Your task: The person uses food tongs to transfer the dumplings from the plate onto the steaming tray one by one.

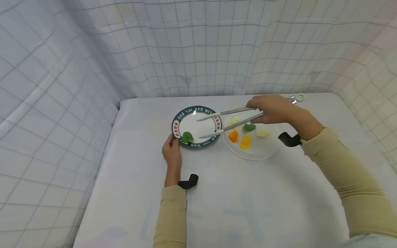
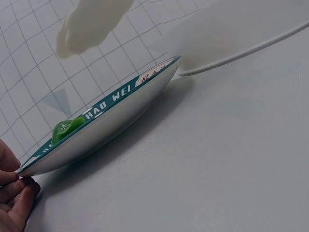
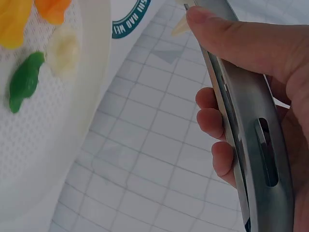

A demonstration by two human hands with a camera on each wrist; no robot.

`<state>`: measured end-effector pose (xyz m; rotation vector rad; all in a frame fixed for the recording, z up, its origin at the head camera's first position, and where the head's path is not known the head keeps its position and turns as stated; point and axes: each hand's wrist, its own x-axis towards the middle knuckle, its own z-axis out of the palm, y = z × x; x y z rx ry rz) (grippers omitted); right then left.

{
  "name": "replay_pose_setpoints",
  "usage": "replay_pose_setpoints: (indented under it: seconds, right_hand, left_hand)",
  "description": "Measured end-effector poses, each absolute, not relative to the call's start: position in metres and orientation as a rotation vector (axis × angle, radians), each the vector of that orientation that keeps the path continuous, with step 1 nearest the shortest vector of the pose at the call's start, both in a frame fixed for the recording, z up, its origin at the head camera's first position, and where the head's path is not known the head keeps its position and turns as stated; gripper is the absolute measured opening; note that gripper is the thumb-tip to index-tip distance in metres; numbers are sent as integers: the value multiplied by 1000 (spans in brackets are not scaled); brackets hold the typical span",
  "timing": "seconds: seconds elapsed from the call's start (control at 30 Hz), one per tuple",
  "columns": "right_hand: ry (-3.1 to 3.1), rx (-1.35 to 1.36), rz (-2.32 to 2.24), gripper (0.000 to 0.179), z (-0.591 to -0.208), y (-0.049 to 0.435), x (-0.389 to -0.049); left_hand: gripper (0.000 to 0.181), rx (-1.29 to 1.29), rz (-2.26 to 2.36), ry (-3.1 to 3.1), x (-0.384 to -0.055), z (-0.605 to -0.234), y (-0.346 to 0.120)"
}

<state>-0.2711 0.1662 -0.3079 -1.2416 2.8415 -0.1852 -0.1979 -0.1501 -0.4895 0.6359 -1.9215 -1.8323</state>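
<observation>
My left hand (image 1: 171, 151) pinches the near left rim of a white plate (image 1: 198, 124) with a green lettered border, thumb on top and fingers beneath. A green pepper-like piece (image 1: 187, 137) lies on the plate near that hand. My right hand (image 1: 276, 108) grips metal tongs (image 3: 253, 96) with pale tips, thumb on one arm and fingers round the other. The tong arms are spread apart over the plate, with nothing between their tips.
Right of the plate is a round white perforated tray (image 1: 252, 153). On it lie a green piece (image 1: 249, 127), an orange piece (image 1: 233, 136), a yellow piece (image 1: 245, 141) and pale pieces (image 1: 263, 133). Grid-patterned cloth (image 1: 186, 51) hangs behind the white-covered table (image 1: 217, 206).
</observation>
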Motion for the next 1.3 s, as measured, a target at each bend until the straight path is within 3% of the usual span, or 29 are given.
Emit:
replay_pose_setpoints:
  seconds: [0.37, 1.3]
  right_hand:
    - [2732, -1124, -302, 40, -351, 126, -283]
    - [2628, -1051, -335, 29, -364, 113, -292]
  left_hand:
    - [41, 618, -1825, -1918, -198, -491, -149]
    - [41, 602, -1831, -1908, -194, -488, -149]
